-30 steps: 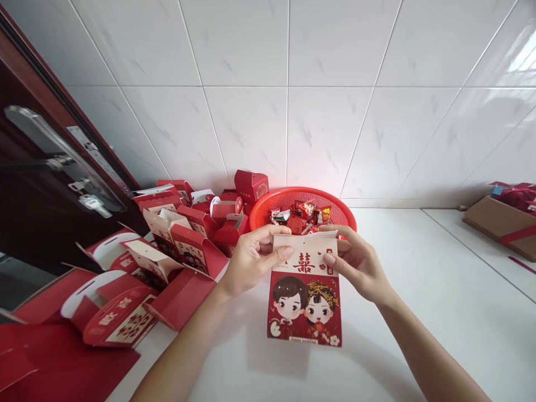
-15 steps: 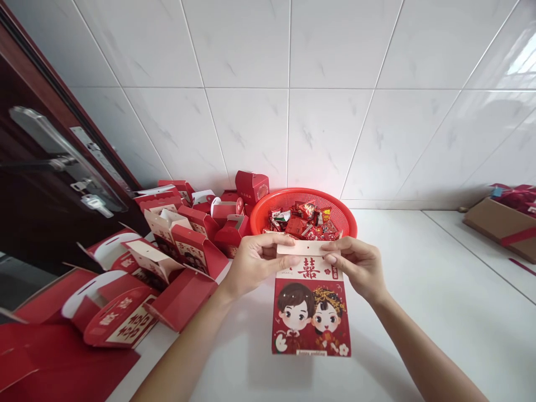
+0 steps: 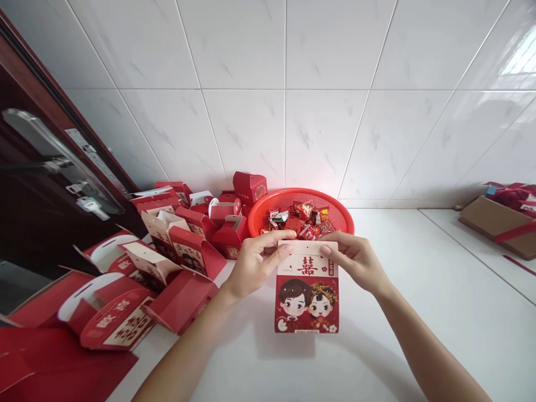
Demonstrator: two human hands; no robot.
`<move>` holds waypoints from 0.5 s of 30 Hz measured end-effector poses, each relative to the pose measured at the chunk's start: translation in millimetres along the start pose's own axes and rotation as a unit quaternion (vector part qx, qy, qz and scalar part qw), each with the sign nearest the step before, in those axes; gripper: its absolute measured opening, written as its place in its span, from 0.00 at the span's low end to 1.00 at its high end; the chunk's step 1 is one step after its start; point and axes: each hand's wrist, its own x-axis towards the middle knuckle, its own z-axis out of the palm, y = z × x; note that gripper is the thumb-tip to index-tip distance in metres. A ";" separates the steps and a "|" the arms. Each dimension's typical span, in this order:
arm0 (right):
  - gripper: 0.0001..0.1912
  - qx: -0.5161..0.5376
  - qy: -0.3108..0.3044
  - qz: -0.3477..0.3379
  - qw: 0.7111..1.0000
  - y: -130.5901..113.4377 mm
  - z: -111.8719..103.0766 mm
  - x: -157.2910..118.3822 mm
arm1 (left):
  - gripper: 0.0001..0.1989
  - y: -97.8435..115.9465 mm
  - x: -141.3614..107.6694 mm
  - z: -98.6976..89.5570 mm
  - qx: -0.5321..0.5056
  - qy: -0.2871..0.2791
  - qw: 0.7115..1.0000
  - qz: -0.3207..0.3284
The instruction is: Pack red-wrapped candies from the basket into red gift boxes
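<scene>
A red and cream wedding candy box [image 3: 307,301], printed with a cartoon couple, is held up above the white tabletop by its top edge. My left hand [image 3: 256,265] pinches the left end of the cream top flap, thumb in front and fingers behind. My right hand [image 3: 355,262] grips the flap's right end in the same way. Just behind the hands sits a red plastic basket [image 3: 259,209] holding wrapped candies [image 3: 305,210]; the hands and box hide its front rim.
Several red candy boxes [image 3: 196,251] crowd the left side, some with tops open. A flat red sheet [image 3: 62,363] lies at near left. A brown cardboard box [image 3: 486,220] with red ribbon stands at far right. Beyond the boxes is a dark door with a handle [image 3: 54,164].
The candy box's lower end has swung back, so its front looks shorter. My right hand has shifted slightly left with it. The camera view has turned a little right.
</scene>
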 end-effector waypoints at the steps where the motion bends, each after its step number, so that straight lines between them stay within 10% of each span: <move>1: 0.21 -0.020 -0.017 -0.008 1.000 -1.3 -2.6 0.5 | 0.16 -0.1 -0.5 0.5 0.011 -0.004 1.000 0.005; 9: 0.23 -0.150 -0.011 -0.060 0.987 -30.4 -49.9 -11.3 | 0.21 1.9 -0.4 0.4 0.007 -0.040 0.998 0.042; 11: 0.24 -0.188 0.116 -0.074 0.973 -40.4 -80.5 -21.8 | 0.15 4.6 1.4 -3.1 0.020 -0.025 0.997 0.075; 15: 0.24 -0.224 0.469 -0.047 0.853 -41.3 -145.4 -51.9 | 0.11 9.6 4.1 -8.1 0.065 -0.040 0.989 0.127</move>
